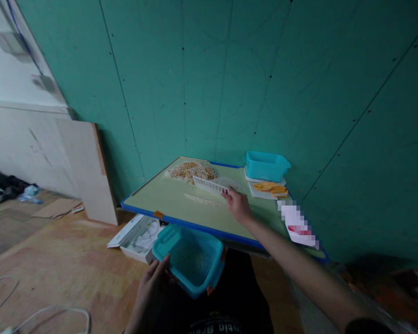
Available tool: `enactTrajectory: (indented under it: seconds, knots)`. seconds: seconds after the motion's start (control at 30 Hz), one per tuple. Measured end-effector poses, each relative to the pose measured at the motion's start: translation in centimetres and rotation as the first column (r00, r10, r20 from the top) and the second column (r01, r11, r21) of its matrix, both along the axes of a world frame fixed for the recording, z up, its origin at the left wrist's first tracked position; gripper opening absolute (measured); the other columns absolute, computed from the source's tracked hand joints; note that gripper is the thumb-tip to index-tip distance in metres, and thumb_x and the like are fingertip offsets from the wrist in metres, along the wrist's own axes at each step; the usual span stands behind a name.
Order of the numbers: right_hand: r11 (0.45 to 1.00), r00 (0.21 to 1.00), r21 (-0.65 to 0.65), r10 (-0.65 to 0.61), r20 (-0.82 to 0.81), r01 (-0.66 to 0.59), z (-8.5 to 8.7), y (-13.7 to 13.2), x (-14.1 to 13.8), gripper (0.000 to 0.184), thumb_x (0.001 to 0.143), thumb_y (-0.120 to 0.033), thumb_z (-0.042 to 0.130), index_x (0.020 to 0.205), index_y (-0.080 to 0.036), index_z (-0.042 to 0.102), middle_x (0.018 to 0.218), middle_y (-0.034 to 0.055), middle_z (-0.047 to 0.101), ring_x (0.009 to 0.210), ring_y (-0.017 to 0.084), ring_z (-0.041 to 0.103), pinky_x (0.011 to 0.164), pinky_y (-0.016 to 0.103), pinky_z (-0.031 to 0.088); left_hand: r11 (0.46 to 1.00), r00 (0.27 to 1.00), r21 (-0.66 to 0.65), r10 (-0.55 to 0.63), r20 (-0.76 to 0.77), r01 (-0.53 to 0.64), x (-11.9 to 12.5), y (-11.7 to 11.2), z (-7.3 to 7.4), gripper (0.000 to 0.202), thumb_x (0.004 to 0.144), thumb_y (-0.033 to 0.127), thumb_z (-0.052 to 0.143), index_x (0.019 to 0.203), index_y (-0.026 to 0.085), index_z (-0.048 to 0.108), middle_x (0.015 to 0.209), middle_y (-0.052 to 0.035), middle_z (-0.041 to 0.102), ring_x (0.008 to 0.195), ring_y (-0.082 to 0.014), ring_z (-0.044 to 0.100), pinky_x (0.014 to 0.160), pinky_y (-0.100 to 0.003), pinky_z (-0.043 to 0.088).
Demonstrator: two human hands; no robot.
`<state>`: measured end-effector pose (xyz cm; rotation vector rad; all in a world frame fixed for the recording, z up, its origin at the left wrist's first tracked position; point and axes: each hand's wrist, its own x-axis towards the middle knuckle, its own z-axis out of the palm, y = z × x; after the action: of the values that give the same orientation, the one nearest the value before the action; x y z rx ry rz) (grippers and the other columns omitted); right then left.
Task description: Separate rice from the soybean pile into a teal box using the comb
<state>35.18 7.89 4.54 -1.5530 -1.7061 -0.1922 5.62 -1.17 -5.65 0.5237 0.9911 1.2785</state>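
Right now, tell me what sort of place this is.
Probably an unfinished room used as a makeshift workspace: bare green wallboard, a leaning plywood sheet, and a low table carrying a grain pile. The left hand holds a teal basket.

A tilted teal tub (214, 271) holds pale grains (191, 259); a white slotted strip (210, 185) lies flat.

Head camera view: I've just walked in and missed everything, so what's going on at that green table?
A person works at a low green table with a blue rim. Their left hand holds a teal plastic basket of fine pale grain below the table's near edge. Their right hand reaches across, fingers on the end of a white slotted plastic strip lying beside a pile of tan grain. A thin pale line of grain lies nearer. A teal plastic tub stands at the far right corner.
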Motion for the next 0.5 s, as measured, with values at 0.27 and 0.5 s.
enactTrajectory:
  seconds: [0.27, 0.5]
  knots:
    - [0.996, 0.997, -0.036, 0.078, 0.004, -0.077, 0.0, 1.0, -0.1, 0.015, 0.095, -0.024, 0.055, 0.092, -0.021, 0.069, 0.078, 0.0075, 0.076, 0.072, 0.024, 0.072, 0.059, 0.027, 0.043, 1.0, 0.999, 0.024, -0.017, 0.031, 0.017, 0.0, -0.2, 0.8, 0.04, 0.056, 0.044, 0.095, 0.069, 0.016, 0.069, 0.051, 0.0024, 0.059, 0.046, -0.012, 0.056, 0.045, -0.021, 0.046]
    - [0.985, 0.989, -0.08, 0.15, -0.021, -0.151, 0.0, 2.4, -1.3, 0.016, 0.095, -0.025, 0.058, 0.103, -0.02, 0.07, 0.085, 0.0093, 0.079, 0.08, 0.027, 0.076, 0.065, 0.028, 0.047, 1.0, 0.999, 0.005, -0.002, 0.039, 0.002, -0.1, -0.3, 1.4, 0.041, 0.054, 0.044, 0.096, 0.073, 0.017, 0.071, 0.05, 0.0032, 0.06, 0.046, -0.0119, 0.056, 0.044, -0.021, 0.046]
